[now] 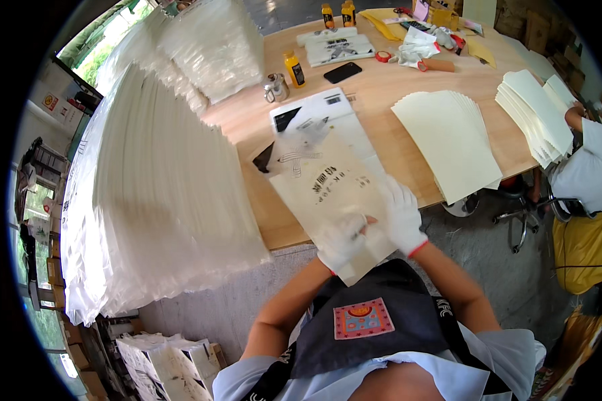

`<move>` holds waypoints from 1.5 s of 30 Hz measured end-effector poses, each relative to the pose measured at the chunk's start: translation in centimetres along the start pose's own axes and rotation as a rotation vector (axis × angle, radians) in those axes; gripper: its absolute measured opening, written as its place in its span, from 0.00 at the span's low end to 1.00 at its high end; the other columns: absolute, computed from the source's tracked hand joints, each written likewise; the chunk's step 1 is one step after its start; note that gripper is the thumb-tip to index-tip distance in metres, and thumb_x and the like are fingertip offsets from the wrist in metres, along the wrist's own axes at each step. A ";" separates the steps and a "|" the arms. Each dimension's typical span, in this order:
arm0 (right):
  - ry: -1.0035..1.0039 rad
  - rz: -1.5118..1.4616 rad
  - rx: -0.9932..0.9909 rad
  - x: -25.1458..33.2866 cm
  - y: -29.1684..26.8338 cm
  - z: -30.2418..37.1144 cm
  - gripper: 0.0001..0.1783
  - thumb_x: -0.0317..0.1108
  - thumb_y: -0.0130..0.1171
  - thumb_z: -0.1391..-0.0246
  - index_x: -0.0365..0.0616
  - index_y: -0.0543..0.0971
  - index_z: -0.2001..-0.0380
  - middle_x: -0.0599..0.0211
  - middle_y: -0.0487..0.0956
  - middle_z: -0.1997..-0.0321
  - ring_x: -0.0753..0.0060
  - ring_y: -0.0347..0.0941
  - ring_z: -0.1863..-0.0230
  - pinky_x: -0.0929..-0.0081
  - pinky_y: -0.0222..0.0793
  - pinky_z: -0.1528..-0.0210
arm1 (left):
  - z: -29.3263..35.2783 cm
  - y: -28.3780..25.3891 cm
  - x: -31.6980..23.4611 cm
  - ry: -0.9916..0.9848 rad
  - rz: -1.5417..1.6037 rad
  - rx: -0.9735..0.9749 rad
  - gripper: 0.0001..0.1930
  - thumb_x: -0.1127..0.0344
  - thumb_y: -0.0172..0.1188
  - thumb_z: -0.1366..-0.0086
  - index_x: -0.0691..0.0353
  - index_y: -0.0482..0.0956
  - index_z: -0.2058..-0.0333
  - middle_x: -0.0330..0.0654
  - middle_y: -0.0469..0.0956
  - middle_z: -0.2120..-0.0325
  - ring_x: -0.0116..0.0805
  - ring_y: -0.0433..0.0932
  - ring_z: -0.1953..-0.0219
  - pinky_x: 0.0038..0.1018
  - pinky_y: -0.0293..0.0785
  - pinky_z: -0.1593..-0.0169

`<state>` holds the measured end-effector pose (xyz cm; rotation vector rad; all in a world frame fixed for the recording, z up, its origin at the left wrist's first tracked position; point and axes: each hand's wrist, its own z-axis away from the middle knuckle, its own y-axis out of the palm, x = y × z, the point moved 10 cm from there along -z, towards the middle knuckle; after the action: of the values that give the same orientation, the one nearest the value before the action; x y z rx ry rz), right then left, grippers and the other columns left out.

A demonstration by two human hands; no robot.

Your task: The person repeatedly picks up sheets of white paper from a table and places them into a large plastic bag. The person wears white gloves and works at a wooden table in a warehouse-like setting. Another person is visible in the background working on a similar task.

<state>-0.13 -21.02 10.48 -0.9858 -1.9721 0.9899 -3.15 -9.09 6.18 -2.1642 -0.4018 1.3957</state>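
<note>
A cream sheet (334,190) lies at a slant before me, its near end past the table edge by my apron. Clear plastic with black printing seems to cover its far part; the layering is blurred. My left hand (344,239), in a white glove with a red cuff, closes on the sheet's near left part, with bare fingertips showing. My right hand (401,215), gloved alike, grips the right edge with its fingers stretched along it; what lies under them is hidden. Beneath the sheet's far end are white printed plastic bags (344,110).
Tall stacks of clear plastic bags (160,180) rise on the left. Cream sheets (445,137) lie fanned on the right. Farther back are a metal cup (275,87), orange bottle (293,69), phone (343,72) and red tape roll (383,57). Another person (588,160) sits at far right.
</note>
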 end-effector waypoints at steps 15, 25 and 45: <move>-0.098 0.183 0.687 -0.9 -0.8 9.2 0.13 0.41 0.47 0.51 0.46 0.75 0.79 0.60 0.79 0.80 0.58 0.76 0.79 0.60 0.70 0.74 | 18.0 -7.7 3.4 -0.786 0.475 -0.558 0.07 0.70 0.61 0.43 0.61 0.71 0.75 0.32 0.69 0.81 0.20 0.66 0.76 0.20 0.63 0.72; -0.156 0.049 0.715 1.0 -0.6 8.3 0.07 0.36 0.52 0.57 0.48 0.77 0.81 0.60 0.76 0.85 0.59 0.75 0.84 0.62 0.69 0.82 | 10.3 -4.9 1.2 -0.545 0.191 -0.123 0.05 0.72 0.58 0.48 0.60 0.69 0.77 0.42 0.68 0.81 0.38 0.68 0.78 0.31 0.66 0.71; 0.895 -1.068 1.142 -7.8 8.6 19.3 0.18 0.46 0.56 0.46 0.41 0.78 0.63 0.67 0.77 0.78 0.81 0.66 0.84 0.82 0.63 0.81 | 11.6 -6.4 11.7 -0.812 0.307 -0.319 0.09 0.63 0.56 0.36 0.63 0.74 0.70 0.28 0.63 0.85 0.17 0.59 0.82 0.18 0.57 0.79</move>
<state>-9.96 -30.16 -7.64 0.3009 -0.6711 0.6317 -8.48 5.25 -2.70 -1.8383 -0.6290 2.5236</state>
